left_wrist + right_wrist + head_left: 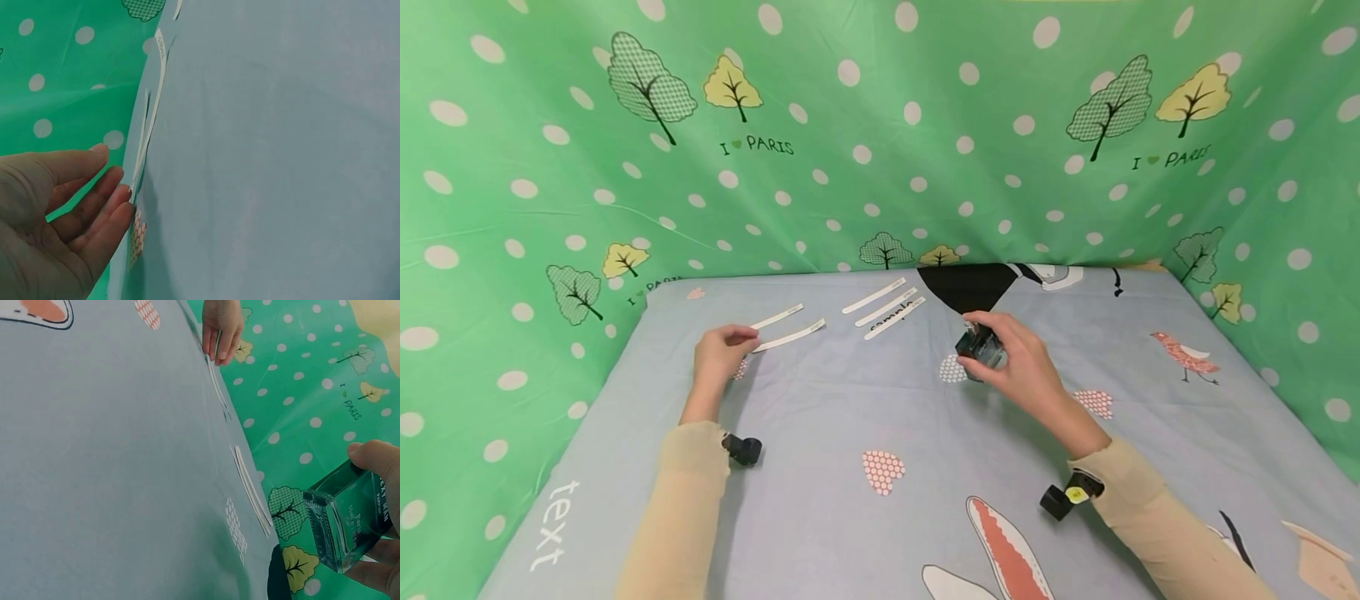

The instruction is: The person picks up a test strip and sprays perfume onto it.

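My right hand grips a clear, dark-tinted perfume bottle above the cloth. In the right wrist view, its thumb and fingers hold opposite sides of the glass perfume bottle, which has printed lettering. On the left, my left hand is at the near ends of two white paper strips. Its fingers look extended and loose in the left wrist view, with the fingertips right beside the strip ends. Whether they touch the strips is hard to tell. One strip bows slightly, casting a shadow.
Three more white paper strips lie side by side near the table's back edge, between the hands. A blue-grey printed cloth covers the table. Green dotted fabric hangs behind it and along both sides. Black wrist cameras sit at both sleeves.
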The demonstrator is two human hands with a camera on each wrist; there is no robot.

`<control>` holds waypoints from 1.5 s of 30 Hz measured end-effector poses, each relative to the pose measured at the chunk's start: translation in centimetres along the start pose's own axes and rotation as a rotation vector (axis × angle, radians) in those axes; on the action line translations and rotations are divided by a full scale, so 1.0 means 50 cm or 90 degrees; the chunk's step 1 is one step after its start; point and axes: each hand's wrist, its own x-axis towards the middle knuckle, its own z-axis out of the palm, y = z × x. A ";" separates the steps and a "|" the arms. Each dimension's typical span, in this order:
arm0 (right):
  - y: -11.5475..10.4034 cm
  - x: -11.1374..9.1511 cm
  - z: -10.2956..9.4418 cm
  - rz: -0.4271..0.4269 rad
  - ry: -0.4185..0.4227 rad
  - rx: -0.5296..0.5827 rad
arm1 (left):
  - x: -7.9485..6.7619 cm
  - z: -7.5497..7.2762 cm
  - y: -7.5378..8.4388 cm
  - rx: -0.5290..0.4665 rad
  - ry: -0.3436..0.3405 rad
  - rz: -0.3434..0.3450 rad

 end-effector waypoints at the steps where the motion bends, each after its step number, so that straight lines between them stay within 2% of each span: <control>1: 0.000 0.000 0.000 0.001 0.000 0.000 | 0.000 0.001 -0.003 0.002 -0.001 -0.001; 10: -0.001 -0.004 -0.002 0.006 -0.002 -0.004 | -0.004 0.011 -0.020 0.011 0.004 -0.012; 23: -0.001 -0.005 -0.004 0.007 0.003 -0.001 | -0.009 0.022 -0.007 0.040 -0.004 -0.006; 31: -0.002 -0.003 -0.003 0.009 0.000 -0.001 | -0.014 0.026 0.014 0.000 -0.030 0.007; 37: 0.000 -0.001 0.000 -0.002 0.004 -0.001 | -0.016 0.026 0.037 0.009 -0.033 0.036; 45: -0.004 0.002 0.005 -0.002 0.003 0.002 | -0.029 0.030 0.075 -0.015 -0.051 0.082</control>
